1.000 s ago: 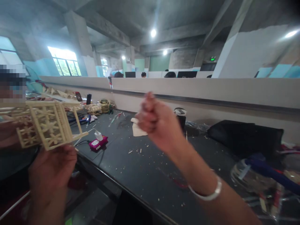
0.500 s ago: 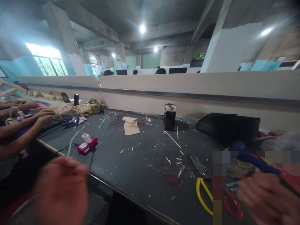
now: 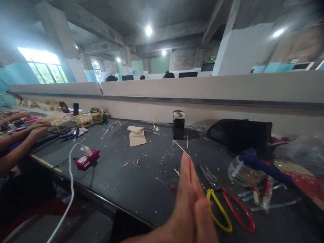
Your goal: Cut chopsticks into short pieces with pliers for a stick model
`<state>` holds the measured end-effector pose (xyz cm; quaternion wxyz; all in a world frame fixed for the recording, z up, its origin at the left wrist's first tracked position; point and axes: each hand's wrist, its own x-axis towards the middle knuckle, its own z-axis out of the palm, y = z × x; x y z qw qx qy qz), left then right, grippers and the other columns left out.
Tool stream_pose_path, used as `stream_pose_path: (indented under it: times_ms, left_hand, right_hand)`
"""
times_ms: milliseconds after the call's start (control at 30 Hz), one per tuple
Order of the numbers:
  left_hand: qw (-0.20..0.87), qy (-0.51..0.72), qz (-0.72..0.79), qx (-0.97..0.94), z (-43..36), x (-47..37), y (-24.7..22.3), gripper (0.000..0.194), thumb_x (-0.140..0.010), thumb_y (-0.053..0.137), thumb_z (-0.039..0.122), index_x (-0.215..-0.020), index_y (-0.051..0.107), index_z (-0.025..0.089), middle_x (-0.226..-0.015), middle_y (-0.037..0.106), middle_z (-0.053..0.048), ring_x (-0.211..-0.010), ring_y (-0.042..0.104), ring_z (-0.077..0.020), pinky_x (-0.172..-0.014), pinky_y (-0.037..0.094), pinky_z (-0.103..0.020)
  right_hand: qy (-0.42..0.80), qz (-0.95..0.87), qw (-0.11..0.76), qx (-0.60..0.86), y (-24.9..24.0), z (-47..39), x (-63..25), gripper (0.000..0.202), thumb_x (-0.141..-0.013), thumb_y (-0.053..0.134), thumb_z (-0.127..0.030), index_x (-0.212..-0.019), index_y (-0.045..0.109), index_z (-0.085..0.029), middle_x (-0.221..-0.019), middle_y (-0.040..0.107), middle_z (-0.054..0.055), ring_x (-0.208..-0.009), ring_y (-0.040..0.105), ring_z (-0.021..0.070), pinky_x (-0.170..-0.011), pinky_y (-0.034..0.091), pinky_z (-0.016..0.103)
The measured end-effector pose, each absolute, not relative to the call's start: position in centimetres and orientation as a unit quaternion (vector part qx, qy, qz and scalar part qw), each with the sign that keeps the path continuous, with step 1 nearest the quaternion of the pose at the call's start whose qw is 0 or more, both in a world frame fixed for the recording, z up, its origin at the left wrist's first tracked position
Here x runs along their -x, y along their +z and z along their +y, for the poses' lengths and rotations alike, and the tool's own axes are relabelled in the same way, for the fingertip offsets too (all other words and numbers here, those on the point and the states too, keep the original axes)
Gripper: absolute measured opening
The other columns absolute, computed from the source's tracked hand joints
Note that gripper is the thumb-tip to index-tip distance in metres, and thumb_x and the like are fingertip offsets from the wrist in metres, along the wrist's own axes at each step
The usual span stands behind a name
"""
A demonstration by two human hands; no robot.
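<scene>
My left hand point(image 3: 182, 202) and my right hand point(image 3: 201, 206) are pressed palm to palm above the front part of the dark table, fingers stretched out and pointing forward. Neither shows any object in it. Just right of them lie scissors point(image 3: 219, 202) with one yellow and one red handle, blades pointing away. Past the fingertips, a thin wooden stick point(image 3: 180, 147) lies near an upright black phone point(image 3: 179, 129). Small stick pieces are scattered around, partly hidden by the hands.
A magenta power strip point(image 3: 87, 159) with a white cable stands left. Brown paper point(image 3: 137, 137) lies mid-table. On the right are a blue-handled tool point(image 3: 265, 167), a clear round container point(image 3: 244, 172) and a black bag point(image 3: 240, 135). Another person's hands point(image 3: 37, 130) work at far left.
My left hand has moved right and my right hand left, and they have met palm to palm. The view has shifted slightly.
</scene>
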<state>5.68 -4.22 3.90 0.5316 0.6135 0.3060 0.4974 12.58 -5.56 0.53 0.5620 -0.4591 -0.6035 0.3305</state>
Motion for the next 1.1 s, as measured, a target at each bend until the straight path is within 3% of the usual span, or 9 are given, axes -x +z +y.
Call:
stream_pose_path:
  times_ms: [67,167,333,467,567,667,867,967,1100]
  left_hand:
    - [0.535,0.469,0.294,-0.638,-6.2,-6.0,2.9,0.071,-0.080,0.027,0.069,-0.144,0.011,0.041,-0.152,0.001,0.016,-0.140,0.001,-0.0185,-0.116,0.005,-0.033]
    - [0.515,0.478,0.285,-0.652,-7.1,-5.6,2.2,0.086,-0.072,0.031,0.077,-0.145,0.012,0.035,-0.154,0.006,0.008,-0.140,0.003,-0.0249,-0.116,0.007,-0.040]
    - [0.459,0.577,0.343,-0.582,-3.1,-3.7,3.0,0.079,-0.078,0.011,0.074,-0.141,0.033,0.031,-0.148,0.031,0.002,-0.141,0.005,-0.0207,-0.116,0.004,-0.035]
    - [0.319,0.639,0.427,-0.555,1.8,1.1,2.0,0.064,-0.083,0.032,0.065,-0.130,0.048,0.025,-0.148,0.032,-0.001,-0.141,0.011,-0.0192,-0.115,0.004,-0.034]
    - [0.201,0.576,0.556,-0.565,5.8,7.7,0.0,0.048,-0.073,0.065,0.044,-0.116,0.058,0.024,-0.147,0.035,-0.005,-0.138,0.021,-0.0204,-0.114,0.001,-0.037]
    - [0.163,0.482,0.653,-0.561,8.1,13.3,-2.5,0.044,-0.064,0.072,0.026,-0.106,0.061,0.018,-0.139,0.045,-0.013,-0.136,0.027,-0.0261,-0.112,0.008,-0.042]
    - [0.039,0.178,0.705,-0.685,7.6,13.5,-5.7,0.038,-0.083,0.049,0.029,-0.115,0.055,0.010,-0.133,0.050,-0.017,-0.126,0.043,-0.0281,-0.105,0.030,-0.043]
    - [-0.031,0.140,0.684,-0.715,7.6,11.8,-5.3,0.034,-0.086,0.043,0.029,-0.110,0.060,0.012,-0.117,0.060,-0.013,-0.107,0.055,-0.0257,-0.094,0.041,-0.038]
    - [-0.050,0.102,0.676,-0.728,8.7,11.3,-4.3,0.030,-0.086,0.040,0.025,-0.096,0.067,0.016,-0.096,0.065,-0.010,-0.094,0.058,-0.0230,-0.084,0.044,-0.034]
  right_hand:
    - [0.334,-0.573,0.584,0.467,1.7,-3.6,-13.7,0.058,-0.093,0.010,-0.052,-0.147,0.014,-0.030,-0.145,0.038,0.001,-0.137,0.024,0.0172,-0.110,0.030,0.038]
    - [0.341,-0.553,0.592,0.477,1.9,-2.5,-13.6,0.063,-0.092,0.000,-0.052,-0.147,0.017,-0.026,-0.149,0.031,0.002,-0.137,0.024,0.0184,-0.112,0.024,0.041]
    - [0.386,-0.626,0.515,0.440,1.3,-6.0,-9.9,0.059,-0.093,0.022,-0.053,-0.146,0.017,-0.028,-0.148,0.032,0.000,-0.138,0.020,0.0191,-0.112,0.025,0.040]
    - [0.411,-0.694,0.428,0.408,0.7,-7.6,-10.3,0.057,-0.092,0.039,-0.044,-0.144,0.024,-0.028,-0.149,0.029,0.002,-0.137,0.025,0.0210,-0.110,0.027,0.043]
    - [0.328,-0.736,0.389,0.446,-1.9,-7.8,-13.3,0.065,-0.085,0.054,-0.037,-0.143,0.028,-0.025,-0.146,0.035,0.006,-0.134,0.031,0.0243,-0.108,0.032,0.045]
    - [0.218,-0.723,0.354,0.551,-5.2,-7.6,-16.4,0.045,-0.090,0.046,-0.029,-0.133,0.046,-0.019,-0.133,0.052,0.011,-0.123,0.047,0.0248,-0.102,0.040,0.047]
    - [0.048,-0.747,0.330,0.576,-6.5,-6.5,-20.3,0.032,-0.090,0.046,-0.031,-0.118,0.057,-0.018,-0.110,0.066,0.009,-0.103,0.061,0.0215,-0.088,0.051,0.037]
    - [-0.048,-0.733,0.328,0.594,-5.9,-6.0,-22.1,0.030,-0.091,0.044,-0.033,-0.112,0.059,-0.016,-0.104,0.068,0.010,-0.097,0.061,0.0219,-0.086,0.049,0.037]
    - [-0.138,-0.722,0.275,0.620,-6.3,-5.6,-24.0,0.039,-0.092,0.038,-0.038,-0.113,0.057,-0.011,-0.102,0.067,0.014,-0.096,0.059,0.0263,-0.087,0.045,0.043]
